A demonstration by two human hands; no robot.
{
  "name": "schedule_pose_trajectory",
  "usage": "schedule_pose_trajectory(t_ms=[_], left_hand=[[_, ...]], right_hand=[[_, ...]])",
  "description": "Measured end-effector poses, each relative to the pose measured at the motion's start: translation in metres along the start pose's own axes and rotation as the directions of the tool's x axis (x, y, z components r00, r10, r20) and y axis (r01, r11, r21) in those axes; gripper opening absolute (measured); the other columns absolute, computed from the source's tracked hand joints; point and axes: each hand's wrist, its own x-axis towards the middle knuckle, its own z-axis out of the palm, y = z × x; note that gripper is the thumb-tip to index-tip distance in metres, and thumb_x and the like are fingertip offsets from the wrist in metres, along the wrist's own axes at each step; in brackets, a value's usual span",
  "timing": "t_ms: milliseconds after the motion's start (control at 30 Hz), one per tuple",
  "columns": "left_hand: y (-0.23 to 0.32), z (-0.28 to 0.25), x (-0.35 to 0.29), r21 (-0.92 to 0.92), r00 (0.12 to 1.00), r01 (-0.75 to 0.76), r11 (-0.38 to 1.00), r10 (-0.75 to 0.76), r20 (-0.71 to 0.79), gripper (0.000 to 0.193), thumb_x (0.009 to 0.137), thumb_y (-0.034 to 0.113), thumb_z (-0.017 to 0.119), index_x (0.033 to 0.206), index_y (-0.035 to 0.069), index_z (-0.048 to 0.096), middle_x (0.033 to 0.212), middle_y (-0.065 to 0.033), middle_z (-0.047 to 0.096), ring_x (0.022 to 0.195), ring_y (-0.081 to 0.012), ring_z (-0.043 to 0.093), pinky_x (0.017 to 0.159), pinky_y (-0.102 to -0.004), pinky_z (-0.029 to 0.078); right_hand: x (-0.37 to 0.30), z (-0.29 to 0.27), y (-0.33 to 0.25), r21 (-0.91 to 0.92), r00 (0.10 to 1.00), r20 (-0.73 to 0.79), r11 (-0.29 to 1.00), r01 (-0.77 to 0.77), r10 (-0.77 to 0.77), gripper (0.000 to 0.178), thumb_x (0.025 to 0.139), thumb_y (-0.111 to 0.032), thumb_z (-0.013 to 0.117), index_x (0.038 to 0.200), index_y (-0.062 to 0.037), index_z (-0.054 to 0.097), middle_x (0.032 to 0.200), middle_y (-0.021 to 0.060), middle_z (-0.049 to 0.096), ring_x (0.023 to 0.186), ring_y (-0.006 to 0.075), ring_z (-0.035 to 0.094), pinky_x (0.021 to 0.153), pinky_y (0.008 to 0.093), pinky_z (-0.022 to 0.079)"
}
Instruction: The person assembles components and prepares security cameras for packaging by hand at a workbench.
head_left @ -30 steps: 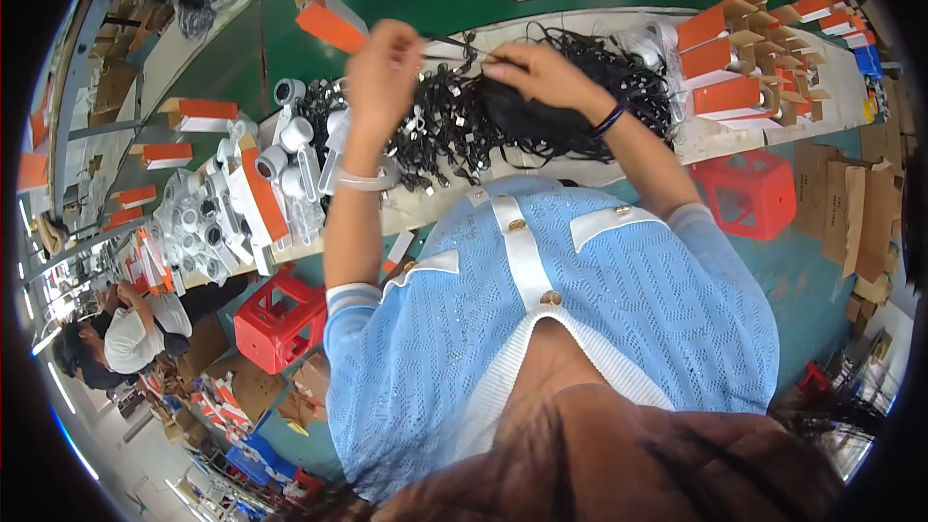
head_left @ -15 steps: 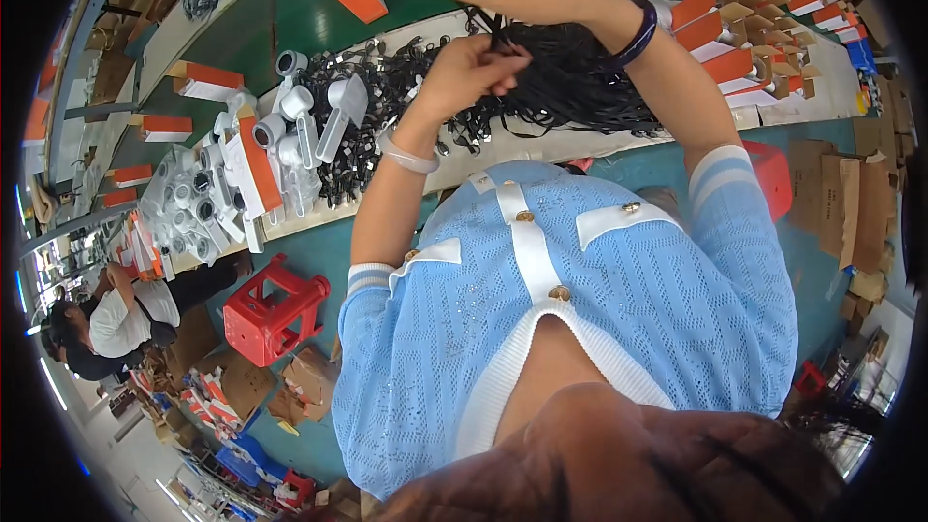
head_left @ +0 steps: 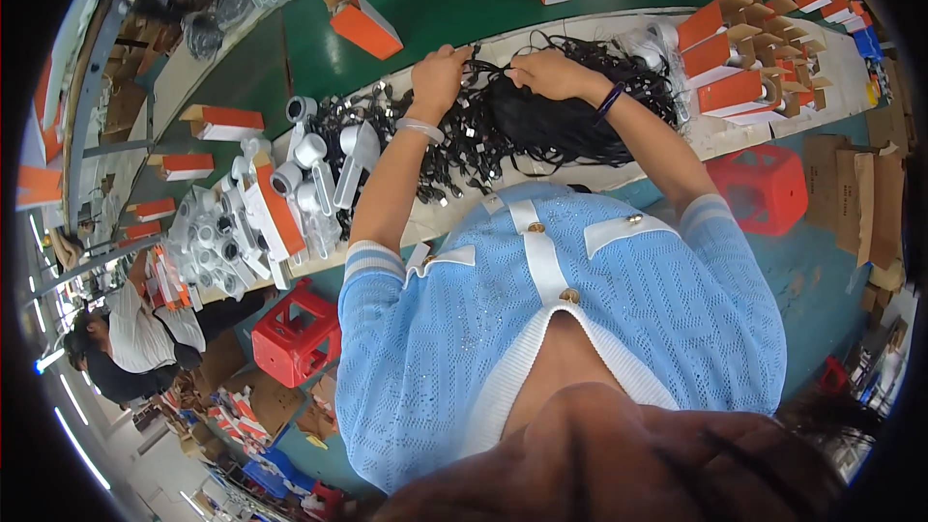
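Note:
A short run of black cable (head_left: 488,68) stretches between my two hands over the heap on the bench. My left hand (head_left: 440,80) is closed on its one end, and my right hand (head_left: 549,74) pinches the other between thumb and fingers. Beneath my right hand lies a thick pile of black cables (head_left: 551,126). Left of it, more cables with small silver connectors (head_left: 469,150) spread toward my left forearm. Which cable in the tangle my fingers hold is partly hidden.
White handheld devices with round heads (head_left: 311,150), some in clear bags, crowd the bench's left. Open orange-and-white boxes (head_left: 710,58) stand at right. Beyond runs a green belt (head_left: 454,0) carrying boxes. Red stools (head_left: 759,188) stand below the bench; another person (head_left: 145,333) is at far left.
My right hand has come down from above the pile and now pinches the cable. My left hand has shifted slightly left and also grips it. The whole view has shifted a little.

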Motion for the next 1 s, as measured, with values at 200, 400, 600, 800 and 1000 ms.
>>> schedule_pose_trajectory(t_ms=[200, 400, 600, 800, 1000], left_hand=[[-0.033, 0.038, 0.042, 0.09, 0.946, -0.237, 0.967, 0.209, 0.247, 0.032, 0.078, 0.017, 0.06, 0.109, 0.02, 0.059, 0.089, -0.0034, 0.06, 0.087, -0.0232, 0.06, 0.071, -0.0364, 0.047], [-0.041, 0.039, 0.05, -0.202, 0.948, -0.312, 0.929, 0.317, -0.004, 0.013, 0.073, 0.015, 0.063, 0.086, 0.011, 0.063, 0.099, 0.0002, 0.058, 0.093, -0.0194, 0.056, 0.071, -0.0355, 0.048], [-0.013, 0.033, 0.044, -0.903, 0.923, 0.366, 0.226, -0.213, 0.321, 0.008, 0.081, 0.003, 0.058, 0.089, 0.003, 0.059, 0.084, -0.0094, 0.063, 0.071, -0.0239, 0.06, 0.058, -0.0286, 0.047], [0.008, -0.026, 0.031, -0.152, 0.963, -0.216, 0.964, 0.236, 0.129, 0.009, 0.075, 0.014, 0.063, 0.077, 0.006, 0.059, 0.072, -0.0109, 0.06, 0.074, -0.0307, 0.059, 0.066, -0.0415, 0.046], [0.037, -0.064, 0.026, -0.934, 0.977, 0.198, 0.296, -0.138, 0.163, 0.008, 0.079, 0.0, 0.061, 0.086, 0.0, 0.063, 0.074, -0.0037, 0.063, 0.065, -0.0095, 0.057, 0.06, -0.0249, 0.045]], right_hand=[[0.03, -0.005, 0.026, 0.491, 0.978, 0.092, 0.846, -0.208, 0.187, 0.026, 0.092, -0.026, 0.043, 0.091, -0.0015, 0.051, 0.077, 0.0125, 0.057, 0.052, 0.0202, 0.057, 0.046, 0.0302, 0.049], [0.064, 0.003, 0.071, 0.644, 0.932, -0.189, 0.755, -0.12, 0.31, 0.025, 0.094, -0.023, 0.045, 0.084, -0.0025, 0.054, 0.062, 0.0002, 0.047, 0.041, 0.008, 0.039, 0.038, 0.0257, 0.032], [0.062, 0.026, 0.074, 0.282, 0.915, -0.31, 0.944, -0.17, 0.257, 0.026, 0.09, -0.021, 0.044, 0.087, 0.0015, 0.056, 0.084, 0.0206, 0.061, 0.082, 0.0381, 0.058, 0.072, 0.0457, 0.044], [0.03, -0.031, -0.017, 0.15, 0.983, -0.124, 0.977, 0.153, -0.135, 0.02, 0.09, -0.023, 0.048, 0.086, -0.0035, 0.052, 0.076, 0.0186, 0.06, 0.075, 0.0393, 0.058, 0.064, 0.0473, 0.045], [0.007, -0.001, -0.016, 0.248, 0.909, -0.413, 0.954, 0.167, -0.052, 0.016, 0.086, -0.019, 0.054, 0.085, -0.0043, 0.059, 0.08, 0.0139, 0.061, 0.076, 0.0326, 0.061, 0.065, 0.04, 0.048]])
